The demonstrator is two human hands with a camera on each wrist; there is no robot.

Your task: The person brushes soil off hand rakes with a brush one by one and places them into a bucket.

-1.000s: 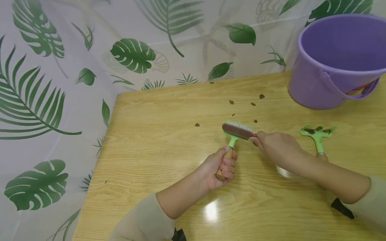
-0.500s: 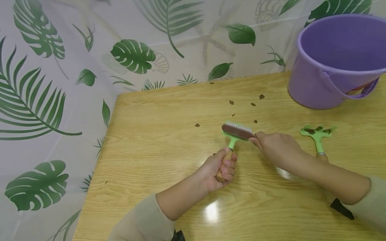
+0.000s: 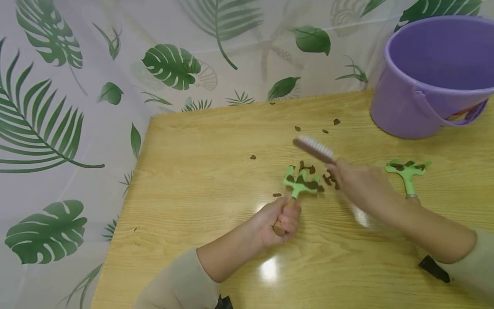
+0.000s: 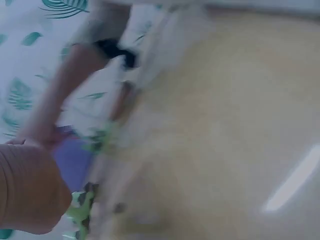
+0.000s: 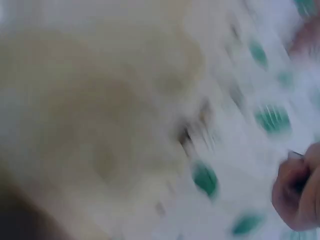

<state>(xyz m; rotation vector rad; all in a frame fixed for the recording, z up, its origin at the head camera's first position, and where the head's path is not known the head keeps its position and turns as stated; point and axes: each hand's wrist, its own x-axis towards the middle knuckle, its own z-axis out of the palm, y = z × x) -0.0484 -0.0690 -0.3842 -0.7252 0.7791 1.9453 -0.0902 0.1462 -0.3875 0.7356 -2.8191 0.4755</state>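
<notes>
My left hand (image 3: 281, 219) grips the wooden handle of a small green garden rake (image 3: 298, 188), its tines up and dotted with dark brown crumbs. In my right hand (image 3: 364, 189) is a brown-backed brush (image 3: 314, 149) with white bristles, raised past the rake's tines and slightly blurred. Dark clumps (image 3: 307, 166) lie on the table just beyond the tines, and more sit near my right fingers. In the left wrist view the left hand (image 4: 32, 187) shows at the edge beside the green rake head (image 4: 79, 212). The right wrist view is heavily blurred around the right hand (image 5: 300, 187).
A purple bucket (image 3: 413, 103) stands at the back right of the wooden table (image 3: 185, 171). A second green garden tool (image 3: 407, 176) with brown bits on it lies by my right forearm. Small brown crumbs (image 3: 253, 157) are scattered toward the back. A leaf-print cloth (image 3: 239, 51) hangs behind.
The brush has lifted off the rake head and moved away toward the back, uncovering the tines and brown clumps around them. My left hand still grips the rake, nearly in place.
</notes>
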